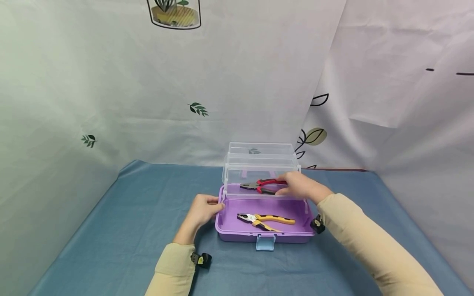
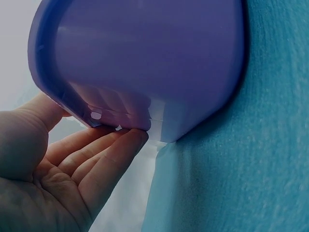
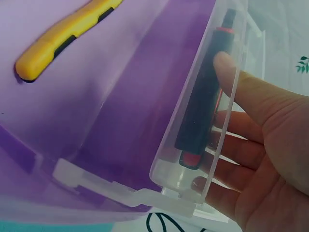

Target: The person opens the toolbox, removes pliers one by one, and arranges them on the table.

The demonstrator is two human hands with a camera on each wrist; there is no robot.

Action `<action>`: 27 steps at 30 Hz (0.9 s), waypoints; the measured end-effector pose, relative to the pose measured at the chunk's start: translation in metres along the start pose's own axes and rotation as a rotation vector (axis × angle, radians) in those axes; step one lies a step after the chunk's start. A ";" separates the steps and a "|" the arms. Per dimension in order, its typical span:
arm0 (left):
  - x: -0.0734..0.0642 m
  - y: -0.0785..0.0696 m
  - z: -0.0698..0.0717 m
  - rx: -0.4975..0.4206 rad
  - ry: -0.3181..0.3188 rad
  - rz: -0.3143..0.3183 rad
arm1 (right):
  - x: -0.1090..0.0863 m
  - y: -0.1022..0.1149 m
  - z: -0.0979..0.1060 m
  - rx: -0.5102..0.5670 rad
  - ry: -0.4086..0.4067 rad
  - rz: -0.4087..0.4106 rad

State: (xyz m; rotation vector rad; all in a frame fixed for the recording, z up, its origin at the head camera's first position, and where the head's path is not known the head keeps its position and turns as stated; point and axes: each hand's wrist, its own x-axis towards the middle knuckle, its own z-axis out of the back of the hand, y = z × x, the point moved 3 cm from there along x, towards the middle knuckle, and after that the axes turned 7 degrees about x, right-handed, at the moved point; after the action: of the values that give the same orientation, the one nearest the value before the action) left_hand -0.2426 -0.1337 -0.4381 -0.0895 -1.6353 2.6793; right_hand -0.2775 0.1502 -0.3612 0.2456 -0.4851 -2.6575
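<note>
A purple plastic toolbox with a rounded rim (image 1: pixel 237 237) sits towards the far edge of the blue cloth-covered bench (image 1: pixel 111 246), roughly midway between the bench's two far corners; its clear plastic lid (image 1: pixel 259 158) stands raised at the back, and a pale blue plastic latch (image 1: pixel 265 243) hangs at the middle of its front edge. The left hand (image 1: pixel 201 209) grips the toolbox's left edge, thumb on the rim and fingers bent against the outer wall, the gap between them only as wide as that wall needs. The right hand (image 1: pixel 301 185) is at the right end of a clear plastic tray (image 1: pixel 232 191) above the back part of the toolbox; its thumb and curled fingers close on the handles of a pair of steel pliers with red-and-black grips (image 1: pixel 253 186), which lie in that tray with their jaws towards its left end. A second pair of pliers, with yellow-and-black handles (image 1: pixel 275 219), lies on the toolbox floor near the front edge, jaws pointing left; a beige sleeve (image 1: pixel 364 234) covers the right forearm.
</note>
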 end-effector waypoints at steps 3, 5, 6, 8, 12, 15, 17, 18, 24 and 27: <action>0.000 -0.001 0.000 0.002 0.007 0.000 | 0.002 0.000 0.002 0.008 0.033 -0.008; 0.000 -0.002 -0.001 0.001 0.008 -0.001 | 0.002 -0.001 0.003 0.015 0.046 0.000; 0.000 -0.002 0.000 0.001 0.006 -0.003 | 0.002 -0.001 0.003 0.016 0.049 0.008; 0.000 -0.003 0.000 0.008 0.004 -0.004 | 0.002 -0.002 0.003 0.016 0.048 0.028; -0.001 -0.004 0.000 0.014 0.009 -0.005 | 0.000 -0.004 0.003 0.019 0.052 0.056; -0.001 -0.005 0.000 0.017 0.017 -0.005 | -0.001 -0.007 0.006 0.037 0.032 0.064; -0.001 -0.004 0.000 0.020 0.013 -0.003 | -0.001 -0.008 0.009 0.037 0.003 0.082; -0.001 -0.004 0.001 0.020 0.010 -0.002 | -0.001 -0.009 0.010 0.048 -0.009 0.085; -0.001 -0.001 0.002 0.017 0.003 0.003 | 0.003 -0.008 0.005 0.075 0.012 0.077; -0.001 0.000 0.001 0.016 0.009 0.003 | 0.005 -0.005 0.001 0.061 0.030 0.046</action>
State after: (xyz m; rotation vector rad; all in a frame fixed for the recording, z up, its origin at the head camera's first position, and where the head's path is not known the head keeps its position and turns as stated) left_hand -0.2421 -0.1344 -0.4373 -0.1042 -1.6122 2.6897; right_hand -0.2845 0.1527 -0.3629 0.2886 -0.5555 -2.5930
